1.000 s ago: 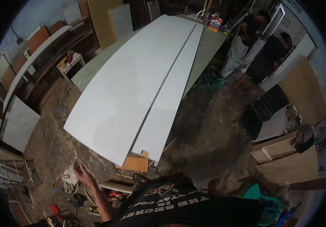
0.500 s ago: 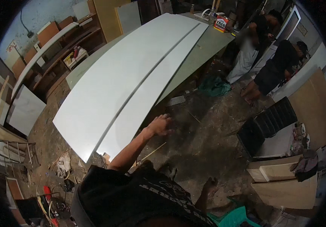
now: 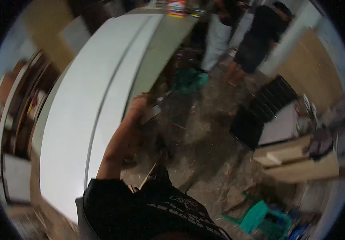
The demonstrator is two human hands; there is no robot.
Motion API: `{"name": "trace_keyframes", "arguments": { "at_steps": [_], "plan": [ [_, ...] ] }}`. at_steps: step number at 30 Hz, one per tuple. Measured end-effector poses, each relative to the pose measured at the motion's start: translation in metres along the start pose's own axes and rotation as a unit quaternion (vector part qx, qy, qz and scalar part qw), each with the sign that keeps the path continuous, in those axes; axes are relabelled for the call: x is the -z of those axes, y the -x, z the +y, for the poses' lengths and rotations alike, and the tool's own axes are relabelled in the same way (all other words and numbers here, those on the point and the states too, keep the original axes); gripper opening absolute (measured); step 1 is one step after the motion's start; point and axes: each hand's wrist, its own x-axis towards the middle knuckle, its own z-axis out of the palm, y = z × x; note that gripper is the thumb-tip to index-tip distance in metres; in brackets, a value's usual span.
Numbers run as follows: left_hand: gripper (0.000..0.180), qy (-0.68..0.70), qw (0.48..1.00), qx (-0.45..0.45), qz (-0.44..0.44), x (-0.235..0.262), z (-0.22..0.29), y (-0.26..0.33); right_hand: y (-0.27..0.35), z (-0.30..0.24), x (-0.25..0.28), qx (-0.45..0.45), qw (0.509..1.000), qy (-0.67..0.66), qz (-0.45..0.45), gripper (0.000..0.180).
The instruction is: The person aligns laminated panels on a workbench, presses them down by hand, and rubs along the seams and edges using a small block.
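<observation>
Beside the narrow white panel (image 3: 112, 116), the left hand (image 3: 142, 106) reaches out, grip unclear in blur; it should grasp the edge squarely.

Green plastic stool (image 3: 256, 216), dark crate (image 3: 260, 116)

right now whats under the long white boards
The white boards lie on a greenish table; its bare strip shows along their right edge. The left hand reaches that edge. Whatever is beneath the boards is covered.
</observation>
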Motion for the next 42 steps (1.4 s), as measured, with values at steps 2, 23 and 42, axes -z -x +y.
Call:
{"name": "trace_keyframes", "arguments": {
  "at_steps": [2,23,42],
  "plan": [
    [0.058,0.050,0.990,-0.116,0.056,-0.017,-0.077,-0.043,0.013,-0.032,0.007,-0.057,0.995,-0.073,0.037,0.043],
    [0.080,-0.025,0.986,-0.143,-0.078,-0.081,-0.118,-0.454,0.007,-0.391,-0.181,0.086,0.963,-0.240,0.087,0.039],
    [0.080,0.009,0.913,0.403,0.062,-0.039,-0.035,-0.262,-0.042,-1.060,-0.505,0.454,0.627,-0.180,-0.607,0.037]
  ]
}}
